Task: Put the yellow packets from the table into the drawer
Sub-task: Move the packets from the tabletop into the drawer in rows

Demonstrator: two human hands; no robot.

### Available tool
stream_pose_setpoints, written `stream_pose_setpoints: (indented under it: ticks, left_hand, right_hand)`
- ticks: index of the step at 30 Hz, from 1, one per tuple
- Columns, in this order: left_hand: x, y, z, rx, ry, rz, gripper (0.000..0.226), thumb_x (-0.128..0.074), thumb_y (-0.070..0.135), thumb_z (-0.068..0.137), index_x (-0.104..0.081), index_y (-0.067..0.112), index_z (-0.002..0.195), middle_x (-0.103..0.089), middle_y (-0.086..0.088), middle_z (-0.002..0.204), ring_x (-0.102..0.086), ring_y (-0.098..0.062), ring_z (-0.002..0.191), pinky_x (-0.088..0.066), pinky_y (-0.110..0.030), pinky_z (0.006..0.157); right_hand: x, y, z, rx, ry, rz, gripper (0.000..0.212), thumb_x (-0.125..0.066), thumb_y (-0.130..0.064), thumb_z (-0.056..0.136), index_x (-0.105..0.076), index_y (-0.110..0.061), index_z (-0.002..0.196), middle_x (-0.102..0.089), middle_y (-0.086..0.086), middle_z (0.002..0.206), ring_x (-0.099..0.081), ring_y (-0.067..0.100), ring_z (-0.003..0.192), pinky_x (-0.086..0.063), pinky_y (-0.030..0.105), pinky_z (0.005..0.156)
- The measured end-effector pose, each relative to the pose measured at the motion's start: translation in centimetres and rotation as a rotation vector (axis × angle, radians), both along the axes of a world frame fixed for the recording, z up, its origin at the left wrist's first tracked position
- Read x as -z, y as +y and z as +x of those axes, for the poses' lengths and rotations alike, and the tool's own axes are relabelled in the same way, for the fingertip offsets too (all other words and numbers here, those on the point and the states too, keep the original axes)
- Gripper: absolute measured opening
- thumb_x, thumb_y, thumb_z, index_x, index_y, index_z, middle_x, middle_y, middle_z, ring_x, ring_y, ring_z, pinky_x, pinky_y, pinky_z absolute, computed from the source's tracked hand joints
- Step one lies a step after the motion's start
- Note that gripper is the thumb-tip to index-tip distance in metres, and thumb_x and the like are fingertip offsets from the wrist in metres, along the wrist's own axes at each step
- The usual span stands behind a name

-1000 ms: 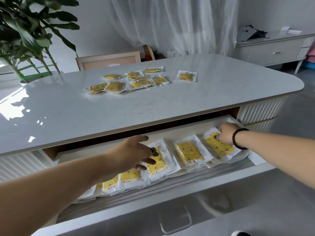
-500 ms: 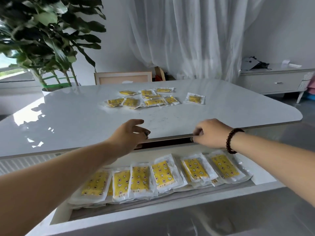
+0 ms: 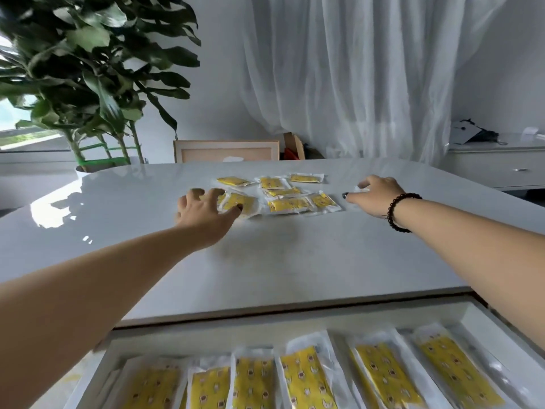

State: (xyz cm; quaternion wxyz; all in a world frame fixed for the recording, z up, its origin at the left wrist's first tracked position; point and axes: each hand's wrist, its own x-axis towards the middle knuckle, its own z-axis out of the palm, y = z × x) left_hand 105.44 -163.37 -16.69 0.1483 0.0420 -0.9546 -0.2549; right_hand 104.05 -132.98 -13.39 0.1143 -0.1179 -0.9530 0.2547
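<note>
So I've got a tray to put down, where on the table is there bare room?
The table is bare between the open drawer and both hands, and along the left by the plant. It is crowded at the far middle, where the yellow packets lie.

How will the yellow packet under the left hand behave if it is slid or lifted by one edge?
The yellow packet looks thin and film-wrapped, so probably light and floppy. On the glossy table it would likely slide easily. The left hand might need a pinch.

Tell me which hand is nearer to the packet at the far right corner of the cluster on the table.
Right. The right hand lies just right of that far-right packet; the left hand is across the cluster, at its left end.
</note>
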Motion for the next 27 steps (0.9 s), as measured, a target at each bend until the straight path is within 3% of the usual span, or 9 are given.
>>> stream_pose_setpoints:
  ticks: [3,7,10,13,17,20,22,25,27]
  left_hand:
    - [-0.7,-0.6,-5.6,-0.007,-0.034,-0.093,0.069,-0.036,0.072,0.086,-0.03,0.039,0.145,-0.026,-0.007,0.152,-0.013,-0.027,0.143,-0.02,-0.049,0.111]
    - [-1.0,-0.6,-11.5,0.048,-0.146,-0.289,0.086,-0.023,0.08,0.083,-0.02,0.029,0.152,-0.019,-0.013,0.158,-0.002,-0.026,0.148,0.004,-0.05,0.118]
    - [-1.6,-0.5,-14.7,0.064,-0.231,-0.237,0.099,-0.022,0.089,0.07,-0.018,0.034,0.152,-0.01,-0.006,0.161,-0.005,-0.031,0.148,0.0,-0.054,0.117]
    - [-1.5,0.1,-16.7,0.119,-0.301,-0.141,0.106,-0.026,0.095,0.059,-0.016,0.042,0.15,-0.004,-0.001,0.162,-0.007,-0.034,0.147,-0.005,-0.058,0.115]
    - [0.2,2.1,-18.8,0.254,-0.335,-0.256,0.092,-0.03,0.089,0.07,-0.007,0.049,0.149,0.003,0.002,0.162,0.004,-0.031,0.148,0.002,-0.055,0.117]
    - [0.3,3.3,-18.9,0.328,-0.365,-0.331,0.074,-0.028,0.076,0.085,-0.01,0.045,0.15,-0.003,0.003,0.162,-0.001,-0.025,0.149,0.001,-0.05,0.117]
    - [0.0,3.7,-18.4,0.339,-0.358,-0.35,0.07,-0.025,0.074,0.087,-0.014,0.045,0.149,-0.008,0.004,0.162,-0.002,-0.026,0.149,0.001,-0.049,0.117]
    - [-0.4,4.2,-16.5,0.372,-0.355,-0.394,0.063,-0.023,0.068,0.092,-0.015,0.043,0.15,-0.008,0.004,0.162,0.002,-0.027,0.149,0.004,-0.047,0.117]
    - [-0.6,5.0,-14.9,0.421,-0.332,-0.457,0.055,-0.02,0.055,0.1,-0.013,0.036,0.151,-0.007,0.0,0.162,0.001,-0.025,0.148,0.003,-0.043,0.117]
  right_hand:
    - [0.6,0.5,-4.7,0.07,-0.022,0.008,0.069,-0.055,-0.061,0.081,-0.04,-0.026,0.139,-0.028,0.012,0.145,-0.03,0.033,0.133,-0.033,0.04,0.104]
    - [2.7,0.9,-10.4,0.163,-0.2,0.056,0.102,-0.036,-0.088,0.067,-0.016,-0.032,0.15,-0.013,0.01,0.155,-0.014,0.039,0.142,-0.021,0.051,0.113]
    - [3.6,0.7,-13.4,0.106,-0.221,0.057,0.111,-0.031,-0.094,0.057,-0.009,-0.038,0.151,-0.005,0.007,0.159,-0.009,0.036,0.145,-0.014,0.052,0.116]
    - [3.0,-1.1,-15.8,-0.03,-0.181,0.003,0.097,-0.032,-0.088,0.069,-0.012,-0.039,0.15,0.001,0.005,0.16,-0.004,0.033,0.147,-0.007,0.051,0.118]
    - [4.2,-3.6,-18.7,-0.283,-0.229,0.208,0.102,-0.013,-0.095,0.063,-0.013,-0.042,0.149,-0.003,-0.001,0.161,0.007,0.026,0.147,0.007,0.051,0.117]
    - [5.0,-4.3,-19.2,-0.394,-0.234,0.236,0.063,-0.023,-0.071,0.09,-0.027,-0.041,0.146,-0.02,-0.004,0.158,-0.016,0.023,0.146,-0.01,0.039,0.118]
    - [4.7,-4.3,-19.0,-0.402,-0.199,0.215,0.058,-0.026,-0.068,0.091,-0.032,-0.043,0.143,-0.026,-0.005,0.156,-0.024,0.023,0.143,-0.017,0.038,0.117]
    - [4.4,-5.0,-17.1,-0.424,-0.21,0.283,0.062,-0.026,-0.066,0.091,-0.035,-0.036,0.145,-0.025,-0.005,0.156,-0.019,0.022,0.145,-0.016,0.04,0.118]
    - [4.5,-5.7,-15.6,-0.425,-0.208,0.279,0.049,-0.026,-0.067,0.086,-0.054,-0.043,0.119,-0.045,-0.002,0.138,-0.029,0.026,0.139,-0.024,0.043,0.114]
